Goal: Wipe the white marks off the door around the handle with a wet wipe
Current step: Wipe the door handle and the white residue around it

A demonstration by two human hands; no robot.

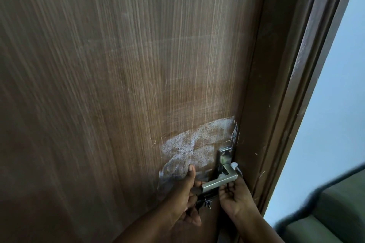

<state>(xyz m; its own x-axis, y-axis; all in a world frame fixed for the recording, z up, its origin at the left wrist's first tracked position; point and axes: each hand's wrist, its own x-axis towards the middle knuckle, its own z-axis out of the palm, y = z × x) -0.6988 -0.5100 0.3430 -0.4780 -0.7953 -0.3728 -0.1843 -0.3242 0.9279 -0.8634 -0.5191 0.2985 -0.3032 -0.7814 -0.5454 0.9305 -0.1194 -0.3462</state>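
White smeared marks (194, 145) cover the brown wooden door (118, 85) above and left of the metal lever handle (219, 180). Thin white scratches (235, 131) run near the door's edge. My right hand (238, 198) reaches up under the lever, its fingers pressing a white wet wipe (234, 164) around the handle's neck; only small bits of the wipe show. My left hand (184, 193) rests against the door by the lever's free end, thumb pointing up onto the marks, lower fingers curled, nothing held.
A dark sliding bolt (207, 201) sits just under the handle. The dark door frame (286, 104) runs along the right, with a pale wall (335, 94) beyond it. A dark green cushioned piece of furniture (335, 215) is at the lower right.
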